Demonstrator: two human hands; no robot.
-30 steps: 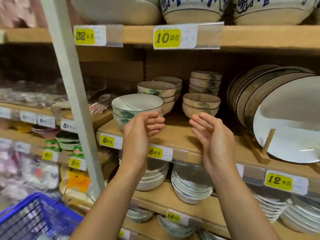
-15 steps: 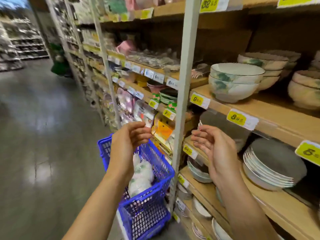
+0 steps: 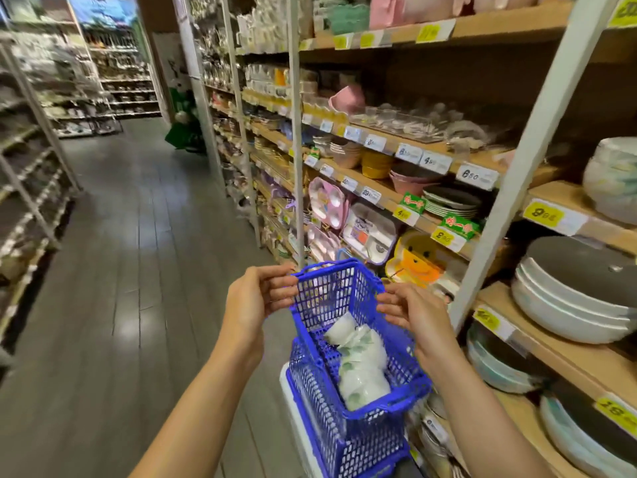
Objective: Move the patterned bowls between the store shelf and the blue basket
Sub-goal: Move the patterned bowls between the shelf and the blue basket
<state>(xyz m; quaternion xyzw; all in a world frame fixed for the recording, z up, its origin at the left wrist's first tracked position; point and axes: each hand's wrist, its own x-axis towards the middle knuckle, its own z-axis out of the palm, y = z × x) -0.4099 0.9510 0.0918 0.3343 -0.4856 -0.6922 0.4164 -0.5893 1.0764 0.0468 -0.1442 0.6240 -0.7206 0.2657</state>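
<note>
The blue basket (image 3: 331, 291) stands low in the middle, beside the shelving. Several white bowls with green patterns (image 3: 362, 370) lie stacked on their sides inside it. My left hand (image 3: 256, 298) is at the basket's upper left rim and my right hand (image 3: 415, 317) at its upper right rim. The fingers of both are loosely curled and hold nothing; I cannot tell whether they touch the rim. At the far right, a stack of patterned bowls (image 3: 613, 181) sits on the wooden store shelf (image 3: 606, 232), partly cut off by the frame edge.
A white shelf post (image 3: 510, 188) rises between the basket and the bowl shelf. Large stacked dishes (image 3: 568, 305) fill the lower shelves at right. The basket rests on a white stand (image 3: 293, 405). A grey aisle floor (image 3: 120, 270) runs left, with more racks (image 3: 27, 174) beyond.
The view has swung left and down, from the bowl shelf to the basket. Both empty hands came down from the shelf front to either side of the basket's rim.
</note>
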